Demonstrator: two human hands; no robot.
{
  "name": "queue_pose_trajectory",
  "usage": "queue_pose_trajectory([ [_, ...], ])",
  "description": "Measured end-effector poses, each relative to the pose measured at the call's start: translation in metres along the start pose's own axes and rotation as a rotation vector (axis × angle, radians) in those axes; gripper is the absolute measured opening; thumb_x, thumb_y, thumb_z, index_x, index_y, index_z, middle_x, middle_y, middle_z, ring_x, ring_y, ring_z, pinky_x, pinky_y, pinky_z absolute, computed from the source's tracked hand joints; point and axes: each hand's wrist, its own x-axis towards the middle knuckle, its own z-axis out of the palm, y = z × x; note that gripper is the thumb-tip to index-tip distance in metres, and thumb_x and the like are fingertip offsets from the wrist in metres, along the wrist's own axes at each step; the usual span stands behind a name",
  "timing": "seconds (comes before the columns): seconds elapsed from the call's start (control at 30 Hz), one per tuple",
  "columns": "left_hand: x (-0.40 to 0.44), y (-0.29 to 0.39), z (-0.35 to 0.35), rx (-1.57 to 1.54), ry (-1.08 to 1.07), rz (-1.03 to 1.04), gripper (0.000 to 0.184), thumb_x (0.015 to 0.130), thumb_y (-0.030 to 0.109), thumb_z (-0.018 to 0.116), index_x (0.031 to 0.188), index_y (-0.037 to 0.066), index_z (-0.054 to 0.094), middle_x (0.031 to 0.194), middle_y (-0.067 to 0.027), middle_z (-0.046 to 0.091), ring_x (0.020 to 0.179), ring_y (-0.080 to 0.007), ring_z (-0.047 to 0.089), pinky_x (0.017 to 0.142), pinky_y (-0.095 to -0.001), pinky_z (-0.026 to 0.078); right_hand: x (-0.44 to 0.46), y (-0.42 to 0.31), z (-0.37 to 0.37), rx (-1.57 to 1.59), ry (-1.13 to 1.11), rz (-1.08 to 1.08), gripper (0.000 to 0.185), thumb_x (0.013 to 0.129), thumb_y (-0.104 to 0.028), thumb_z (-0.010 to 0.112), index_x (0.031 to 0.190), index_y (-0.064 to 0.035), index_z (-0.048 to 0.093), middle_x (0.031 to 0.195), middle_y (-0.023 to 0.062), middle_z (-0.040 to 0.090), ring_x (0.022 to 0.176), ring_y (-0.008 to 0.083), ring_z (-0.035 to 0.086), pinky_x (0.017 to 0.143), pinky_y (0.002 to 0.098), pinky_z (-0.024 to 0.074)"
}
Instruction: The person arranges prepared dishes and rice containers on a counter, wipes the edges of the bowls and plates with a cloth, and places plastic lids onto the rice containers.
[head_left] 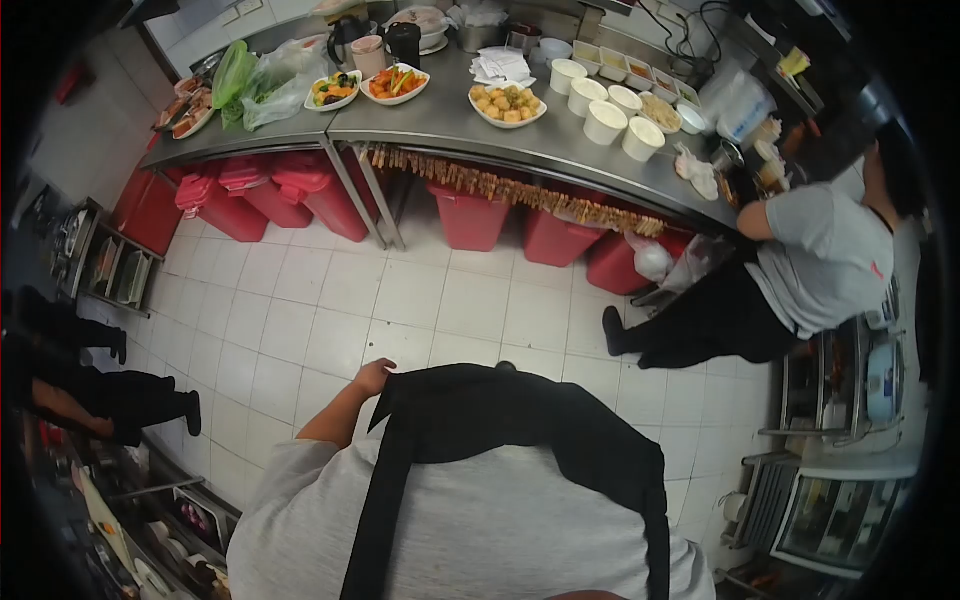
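My left hand (376, 378) hangs low beside the edge of my black apron (480, 410), with a finger stretched out and nothing seen in it. Part of that hand is hidden by the apron. My right hand is out of view. Ahead stands a steel table (420, 118). On it are a plate of golden fried cubes (508, 103), a plate of orange-red food (395, 84) and a plate of mixed colourful food (333, 91). Several white tubs (605, 122) stand to the right of them.
Red bins (470, 215) stand under the table. A co-worker in a grey shirt (825, 255) leans at its right end. Dark-trousered legs (150, 400) show at left. White floor tiles (400, 290) lie between; a glass-fronted cabinet (840, 520) stands lower right.
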Motion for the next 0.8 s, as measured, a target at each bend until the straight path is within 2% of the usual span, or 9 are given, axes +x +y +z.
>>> queue_pose_trajectory([
  [0.07, 0.017, 0.048, -0.027, 0.085, 0.165, -0.011, 0.031, 0.077, 0.021, 0.065, 0.102, 0.005, 0.06, 0.086, -0.0088, 0.066, 0.082, -0.0187, 0.063, 0.074, -0.0301, 0.049, 0.059, -0.026, -0.042, -0.077, 0.043, -0.06, 0.026, 0.082, -0.027, 0.053, 0.089, -0.0048, 0.065, 0.075, 0.0137, 0.065, 0.073, 0.0233, 0.064, 0.068, 0.0391, 0.0482],
  [0.17, 0.077, 0.085, -0.05, -0.351, 0.351, 0.073, 0.031, 0.08, 0.011, 0.058, 0.109, 0.004, 0.056, 0.092, -0.0077, 0.061, 0.08, -0.0159, 0.059, 0.069, -0.0298, 0.048, 0.171, -0.088, -0.098, 0.021, 0.138, -0.365, 0.027, 0.081, -0.028, 0.055, 0.079, -0.0042, 0.066, 0.065, 0.0148, 0.062, 0.064, 0.0264, 0.063, 0.063, 0.0393, 0.0482],
  [0.23, 0.098, 0.156, -0.082, -0.592, 0.366, 0.112, 0.031, 0.082, 0.01, 0.057, 0.112, 0.004, 0.054, 0.095, -0.0073, 0.06, 0.081, -0.0146, 0.059, 0.069, -0.0274, 0.047, 0.221, -0.17, -0.138, 0.336, 0.038, -0.318, 0.018, 0.081, -0.02, 0.058, 0.079, -0.003, 0.065, 0.064, 0.0089, 0.062, 0.059, 0.0166, 0.06, 0.052, 0.0291, 0.0462],
  [0.3, 0.122, 0.209, -0.112, -0.755, 0.374, 0.18, 0.032, 0.084, 0.011, 0.056, 0.115, 0.004, 0.052, 0.097, -0.0069, 0.059, 0.083, -0.0138, 0.058, 0.07, -0.0256, 0.046, 0.231, -0.272, -0.188, 0.675, -0.208, -0.433, 0.018, 0.087, -0.019, 0.056, 0.097, -0.0046, 0.063, 0.075, 0.0028, 0.062, 0.062, 0.0099, 0.057, 0.052, 0.0214, 0.0434],
  [0.37, 0.171, 0.252, -0.15, -0.815, 0.365, 0.334, 0.033, 0.086, 0.011, 0.055, 0.118, 0.003, 0.049, 0.097, -0.0068, 0.059, 0.084, -0.0134, 0.058, 0.072, -0.0245, 0.046, 0.24, -0.364, -0.229, 0.789, -0.271, -0.592, 0.021, 0.084, -0.013, 0.059, 0.103, -0.0027, 0.061, 0.08, 0.0052, 0.062, 0.063, 0.0104, 0.057, 0.058, 0.0224, 0.0484],
  [0.43, 0.214, 0.293, -0.187, -0.846, 0.334, 0.398, 0.033, 0.088, 0.014, 0.054, 0.119, 0.003, 0.048, 0.101, -0.0068, 0.057, 0.084, -0.0127, 0.058, 0.074, -0.0242, 0.047, 0.224, -0.45, -0.27, 0.781, -0.18, -0.504, 0.024, 0.084, -0.014, 0.06, 0.106, -0.0044, 0.061, 0.086, 0.0049, 0.063, 0.067, 0.0119, 0.058, 0.063, 0.0251, 0.0496],
  [0.5, 0.256, 0.326, -0.216, -0.84, 0.322, 0.427, 0.035, 0.089, 0.013, 0.053, 0.123, 0.004, 0.046, 0.107, -0.007, 0.055, 0.087, -0.0126, 0.057, 0.076, -0.0244, 0.047, 0.271, -0.497, -0.265, 0.867, -0.037, -0.619, 0.027, 0.083, -0.017, 0.062, 0.106, -0.0053, 0.061, 0.092, 0.0055, 0.063, 0.075, 0.0132, 0.06, 0.067, 0.0293, 0.0498],
  [0.63, 0.331, 0.36, -0.245, -0.749, 0.426, 0.406, 0.041, 0.086, 0.006, 0.05, 0.126, 0.005, 0.045, 0.115, -0.0083, 0.05, 0.094, -0.0156, 0.054, 0.076, -0.0263, 0.047, 0.297, -0.565, -0.276, 0.54, 0.477, -0.894, 0.025, 0.079, -0.017, 0.061, 0.101, -0.0062, 0.064, 0.099, 0.0131, 0.061, 0.08, 0.0242, 0.06, 0.073, 0.0331, 0.0483],
  [0.8, 0.391, 0.372, -0.263, -0.348, 0.611, 0.461, 0.037, 0.084, 0.01, 0.053, 0.12, 0.003, 0.051, 0.114, -0.0132, 0.051, 0.095, -0.022, 0.054, 0.084, -0.0321, 0.044, 0.332, -0.603, -0.279, 0.312, 0.658, -0.774, 0.026, 0.08, -0.023, 0.056, 0.097, -0.0073, 0.066, 0.101, 0.0137, 0.059, 0.092, 0.0317, 0.055, 0.086, 0.04, 0.0426],
])
